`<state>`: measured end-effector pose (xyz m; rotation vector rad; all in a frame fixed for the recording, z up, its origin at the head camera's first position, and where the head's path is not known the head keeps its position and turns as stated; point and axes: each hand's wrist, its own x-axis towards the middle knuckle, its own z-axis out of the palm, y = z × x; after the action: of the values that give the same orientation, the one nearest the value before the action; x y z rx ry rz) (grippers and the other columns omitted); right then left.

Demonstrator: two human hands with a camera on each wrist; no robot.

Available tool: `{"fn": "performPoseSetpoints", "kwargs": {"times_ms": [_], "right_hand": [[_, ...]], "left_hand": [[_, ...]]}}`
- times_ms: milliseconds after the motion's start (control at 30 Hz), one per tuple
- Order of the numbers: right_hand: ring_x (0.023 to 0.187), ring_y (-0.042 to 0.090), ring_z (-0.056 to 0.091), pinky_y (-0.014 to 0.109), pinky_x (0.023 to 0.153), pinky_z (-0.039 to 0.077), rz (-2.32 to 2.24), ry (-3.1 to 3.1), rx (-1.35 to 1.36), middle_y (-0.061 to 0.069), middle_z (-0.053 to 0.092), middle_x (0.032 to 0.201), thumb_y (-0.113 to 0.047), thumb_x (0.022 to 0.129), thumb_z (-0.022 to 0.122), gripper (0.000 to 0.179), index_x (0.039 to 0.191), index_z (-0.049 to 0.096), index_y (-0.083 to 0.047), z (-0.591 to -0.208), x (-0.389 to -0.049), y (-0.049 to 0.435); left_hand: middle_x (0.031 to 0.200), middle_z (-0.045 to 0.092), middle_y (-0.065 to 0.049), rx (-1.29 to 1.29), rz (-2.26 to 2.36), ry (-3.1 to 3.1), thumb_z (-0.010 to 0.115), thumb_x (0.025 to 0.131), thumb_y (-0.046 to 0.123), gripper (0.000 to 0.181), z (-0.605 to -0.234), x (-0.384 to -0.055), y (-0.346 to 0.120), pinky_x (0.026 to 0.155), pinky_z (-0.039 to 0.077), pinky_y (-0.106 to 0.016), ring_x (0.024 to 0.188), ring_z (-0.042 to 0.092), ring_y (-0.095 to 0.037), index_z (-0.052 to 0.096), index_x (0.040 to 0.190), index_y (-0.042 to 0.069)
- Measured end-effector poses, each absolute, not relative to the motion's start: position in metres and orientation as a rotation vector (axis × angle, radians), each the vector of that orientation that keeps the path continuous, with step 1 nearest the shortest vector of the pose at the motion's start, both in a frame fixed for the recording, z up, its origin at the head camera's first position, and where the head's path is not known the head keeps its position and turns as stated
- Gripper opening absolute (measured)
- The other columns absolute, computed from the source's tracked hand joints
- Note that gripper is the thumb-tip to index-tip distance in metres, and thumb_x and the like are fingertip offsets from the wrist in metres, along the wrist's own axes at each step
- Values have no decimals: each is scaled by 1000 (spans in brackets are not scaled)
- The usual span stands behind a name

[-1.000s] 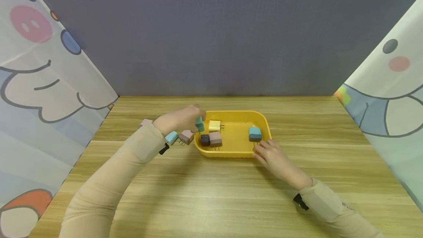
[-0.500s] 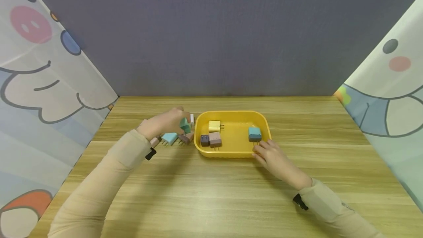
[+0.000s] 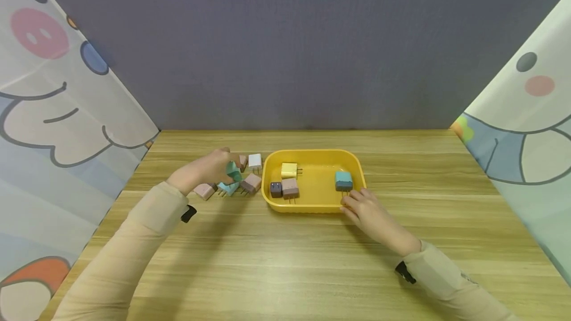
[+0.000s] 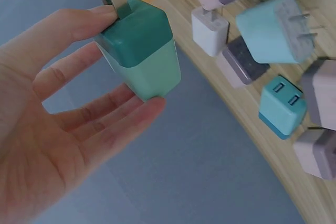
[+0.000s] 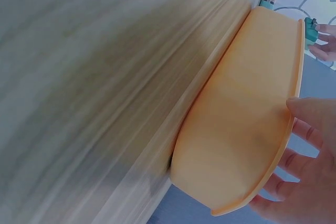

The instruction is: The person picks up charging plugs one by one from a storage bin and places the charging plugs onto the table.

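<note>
- Head view: the left hand [image 3: 208, 168] holds the green charger [image 3: 234, 171] at its fingertips, over a loose group of chargers and clear of the wooden table [image 3: 285, 261].
- Left wrist view shows the grasp: the charger is pinched between the thumb, beside the prongs at one end, and fingers bent round the body.
- The right hand [image 3: 373, 216] steadies the yellow tray [image 3: 321, 208] at its near right corner, thumb outside and fingers curled over the rim.
- Just below the left fingertips lies the light-blue charger [image 3: 229, 188]; to their right, the pink-and-brown charger [image 3: 252, 183]; farther off and right, the white charger [image 3: 255, 161]. Close under the palm on the near side is the pale pink charger [image 3: 204, 190].
- Inside the tray, to the right of the left hand, sit the yellow charger [image 3: 289, 170], the black charger [image 3: 275, 189] and the dusty-pink charger [image 3: 290, 188]. The blue charger [image 3: 344, 181] is just ahead of the right fingertips.
- My reading: the step in hand is carrying one charger, with its placing not yet done. A set-down beside the group looks likeliest.
- For that, the next move calls for a free patch near the left hand, a slow lowering and a release that clears the neighbours' prongs. The right hand need only keep its light hold.
</note>
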<state>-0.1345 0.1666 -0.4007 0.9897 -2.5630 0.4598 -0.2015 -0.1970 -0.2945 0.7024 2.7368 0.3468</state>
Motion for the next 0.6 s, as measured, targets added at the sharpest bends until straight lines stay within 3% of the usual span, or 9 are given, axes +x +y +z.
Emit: {"fn": "performPoseSetpoints", "kwargs": {"times_ms": [600], "right_hand": [[66, 13, 35, 31, 63, 35, 441, -2550, 1000, -3, 47, 72, -12, 77, 67, 9, 81, 60, -8, -400, -134, 166]], "left_hand": [[99, 52, -16, 664, 372, 2778, 71, 70, 0, 34, -301, -197, -228, 64, 45, -32, 80, 51, -23, 60, 102, 1]]}}
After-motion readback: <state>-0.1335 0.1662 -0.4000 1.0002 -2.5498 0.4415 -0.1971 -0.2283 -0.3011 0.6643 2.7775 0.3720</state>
